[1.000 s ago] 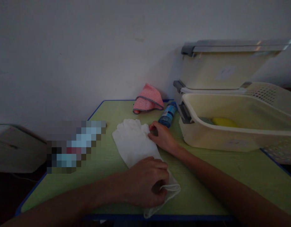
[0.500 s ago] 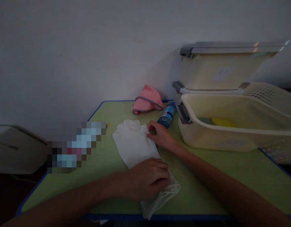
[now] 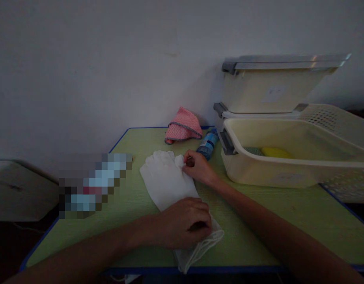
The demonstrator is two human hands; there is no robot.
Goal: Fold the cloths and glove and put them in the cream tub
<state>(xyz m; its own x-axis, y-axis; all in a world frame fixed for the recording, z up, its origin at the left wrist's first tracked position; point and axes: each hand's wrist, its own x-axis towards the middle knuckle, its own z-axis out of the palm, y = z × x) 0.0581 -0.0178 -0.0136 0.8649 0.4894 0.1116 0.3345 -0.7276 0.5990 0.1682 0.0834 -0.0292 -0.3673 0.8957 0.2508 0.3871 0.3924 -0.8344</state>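
A pair of white gloves lies flat on the green table, fingers pointing away from me. My left hand is curled over the cuff end near the front edge, gripping it. My right hand pinches a fingertip of the glove at the far end. The cuff opening sticks out from under my left hand.
A pink cloth and a small blue water bottle lie by the wall. To the right a cream plastic basin holds a yellow sponge, with a lidded bin behind. A pixelated patch sits at the left.
My right hand has closed tighter on the glove's fingertip and drawn slightly left. My left hand shifted a little on the cuff. The view drifted slightly.
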